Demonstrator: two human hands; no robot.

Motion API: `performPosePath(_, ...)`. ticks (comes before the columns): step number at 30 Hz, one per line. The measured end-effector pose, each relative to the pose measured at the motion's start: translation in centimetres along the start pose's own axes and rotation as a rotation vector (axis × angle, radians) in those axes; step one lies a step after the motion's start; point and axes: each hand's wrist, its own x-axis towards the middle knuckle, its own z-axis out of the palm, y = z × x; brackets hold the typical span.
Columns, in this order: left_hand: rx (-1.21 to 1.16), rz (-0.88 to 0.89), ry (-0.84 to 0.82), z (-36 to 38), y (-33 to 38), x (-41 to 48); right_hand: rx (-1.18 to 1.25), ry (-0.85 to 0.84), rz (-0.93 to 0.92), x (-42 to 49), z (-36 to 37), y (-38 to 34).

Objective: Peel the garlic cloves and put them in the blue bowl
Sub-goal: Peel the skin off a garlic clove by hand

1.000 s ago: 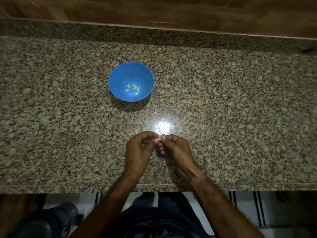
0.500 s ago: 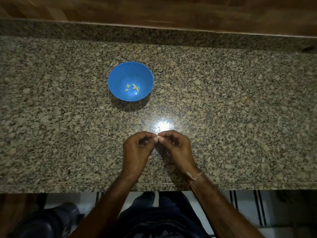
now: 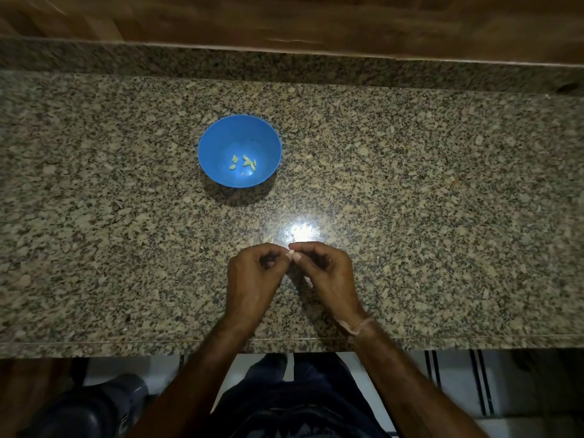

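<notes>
Both hands meet over the near part of the counter (image 3: 426, 191), fingers curled, with thumb and forefinger tips pressed together around one small pale clove (image 3: 290, 255). The left hand (image 3: 251, 279) pinches it from the left and the right hand (image 3: 328, 276) from the right. Only a sliver of the clove shows (too small to tell whether skin is on it). The other fingers of each hand are bent in toward the palm. Whether the hands rest on the stone or hang just above it, I cannot tell.

A pale thread (image 3: 354, 325) is tied round the right wrist. Just beyond the fingertips a bright glare (image 3: 300, 232) lies on the polished granite.

Farther back and a little to the left stands the bowl (image 3: 218, 143) — blue, upright, well apart from the hands. A few yellowish peeled cloves (image 3: 245, 162) lie near the middle of its bottom.

Behind the counter runs a low granite upstand (image 3: 189, 63), and above it a wooden wall (image 3: 284, 17). Below the near edge show dark trousers (image 3: 300, 406), pale floor tile (image 3: 505, 390) with dark stripes, and a dark rounded container (image 3: 94, 409) at the lower left.
</notes>
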Motion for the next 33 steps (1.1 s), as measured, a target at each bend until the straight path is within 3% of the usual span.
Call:
performPosePath(10,-0.187,-0.190,-0.027,0.2,-0.2,0.6,-0.034,-0.034,0.010,0.1,0.2,-0.1)
performPosePath(18,-0.193,-0.304,0.007,1.3,-1.4,1.1,0.194,0.002,0.220,-0.1,0.3,0.4)
performPosePath(21,-0.127,-0.283,0.034,1.4,-1.8,1.0,0.355,0.041,0.322,-0.2,0.4,0.3)
performPosePath(26,0.071,-0.199,0.070,1.1,-1.8,0.7,0.355,0.067,0.347,0.1,0.5,0.1)
performPosePath(33,-0.090,-0.067,-0.034,1.3,-1.5,0.3,0.298,0.002,0.258,-0.4,0.2,-0.5)
